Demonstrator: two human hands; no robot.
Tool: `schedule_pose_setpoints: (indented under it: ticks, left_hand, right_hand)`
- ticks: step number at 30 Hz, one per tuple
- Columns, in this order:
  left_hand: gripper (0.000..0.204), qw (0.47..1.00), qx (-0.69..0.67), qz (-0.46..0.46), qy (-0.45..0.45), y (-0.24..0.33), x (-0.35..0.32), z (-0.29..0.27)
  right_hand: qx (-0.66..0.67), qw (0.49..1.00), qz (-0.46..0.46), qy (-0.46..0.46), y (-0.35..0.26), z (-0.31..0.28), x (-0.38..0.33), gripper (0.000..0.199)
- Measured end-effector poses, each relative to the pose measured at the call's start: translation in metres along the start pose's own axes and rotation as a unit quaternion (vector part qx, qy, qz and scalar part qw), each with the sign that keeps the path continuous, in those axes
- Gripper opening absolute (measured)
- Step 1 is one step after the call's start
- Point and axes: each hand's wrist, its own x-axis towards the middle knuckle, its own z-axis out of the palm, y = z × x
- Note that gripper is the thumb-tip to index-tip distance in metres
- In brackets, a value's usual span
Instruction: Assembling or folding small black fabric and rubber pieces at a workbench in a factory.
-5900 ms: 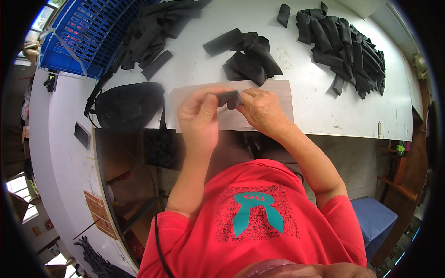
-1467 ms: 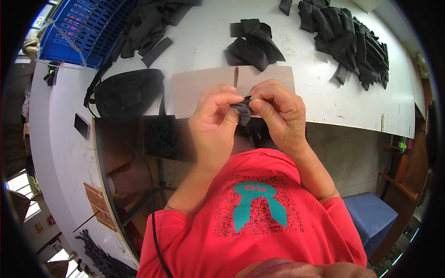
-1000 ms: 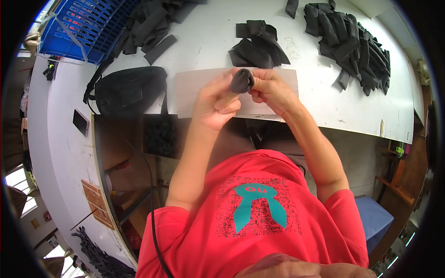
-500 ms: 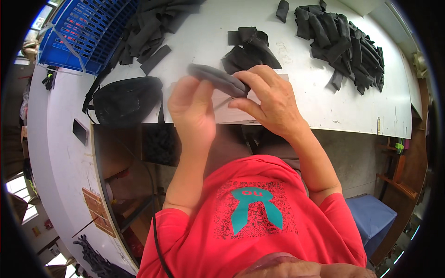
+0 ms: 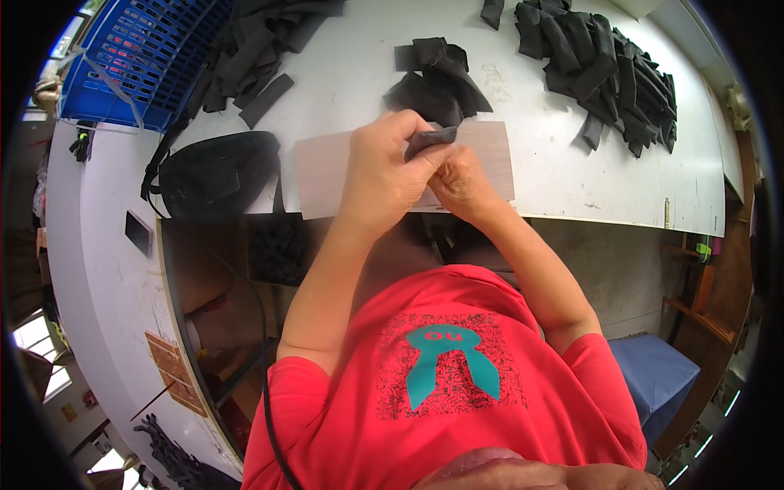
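We see a blue plastic lattice crate (image 5: 135,57) at the far left of the white worktable (image 5: 563,188), with a heap of black strips (image 5: 253,41) spilling beside it; a black fabric pouch (image 5: 216,171) lies near the table's front edge. A large pile of black strips (image 5: 604,61) sits far right; a small dark phone-like slab (image 5: 137,233) rests on the white side counter (image 5: 98,269); a blue-covered stool (image 5: 653,376) stands below.

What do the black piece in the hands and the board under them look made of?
Black piece: matte, limp, bends between the fingers; likely fabric or thin foam. Board: flat, stiff, dull pinkish-tan; probably cardboard or thin wood, hard to tell.
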Motion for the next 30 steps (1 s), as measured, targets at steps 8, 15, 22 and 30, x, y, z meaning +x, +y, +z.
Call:
schedule_pose_setpoints:
  ticks: [8,15,22,30]
  left_hand:
    - [0.03,0.986,-0.026,0.128,0.106,-0.01,-0.013,0.003]
    - [0.018,0.929,-0.309,0.121,0.163,-0.017,-0.018,-0.02]
    - [0.018,0.932,-0.296,0.14,0.153,-0.039,0.013,-0.018]
    - [0.037,0.889,0.348,-0.129,0.269,-0.122,0.149,-0.012]
  right_hand:
    - [-0.161,0.984,0.014,-0.074,-0.025,-0.016,0.012,0.018]
    - [-0.207,0.975,-0.079,-0.004,-0.048,-0.022,0.027,0.028]
    - [-0.134,0.989,-0.003,-0.054,-0.039,-0.026,0.027,0.03]
    - [0.381,0.901,0.077,0.193,-0.056,-0.159,0.082,0.056]
